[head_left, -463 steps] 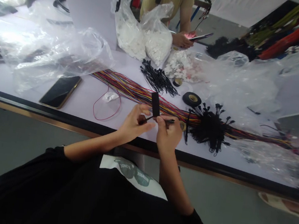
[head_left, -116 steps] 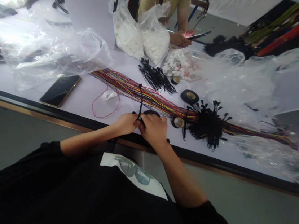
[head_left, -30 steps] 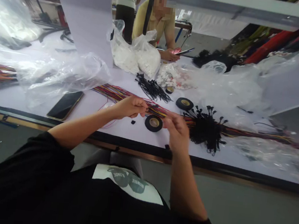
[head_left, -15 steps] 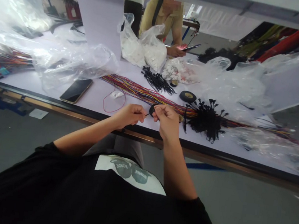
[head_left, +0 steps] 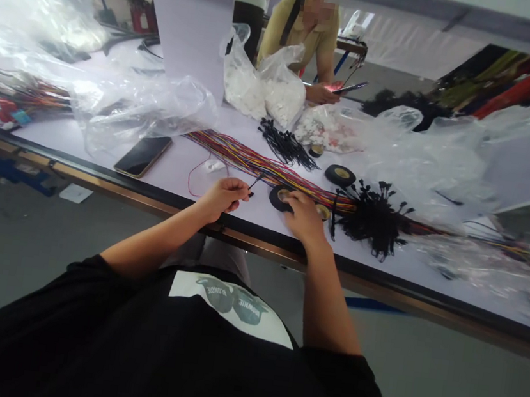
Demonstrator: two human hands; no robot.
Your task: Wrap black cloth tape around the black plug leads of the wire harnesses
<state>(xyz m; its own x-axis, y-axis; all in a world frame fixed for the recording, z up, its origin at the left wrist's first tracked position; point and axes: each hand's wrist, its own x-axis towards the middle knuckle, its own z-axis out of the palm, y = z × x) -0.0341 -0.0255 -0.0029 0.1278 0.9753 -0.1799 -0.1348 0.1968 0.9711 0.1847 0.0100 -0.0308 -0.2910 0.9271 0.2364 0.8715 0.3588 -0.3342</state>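
At the table (head_left: 178, 152) edge, the left hand (head_left: 221, 196) pinches a black wire (head_left: 255, 180). The right hand (head_left: 304, 217) rests on a tape roll (head_left: 276, 196), grip unclear. Behind, clear bags (head_left: 263, 89) hold white parts.

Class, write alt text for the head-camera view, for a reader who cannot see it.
At a table, the person's left hand pinches a thin black wire while the right hand rests on a roll of black tape. Coloured wires, a phone and plastic bags lie beyond.
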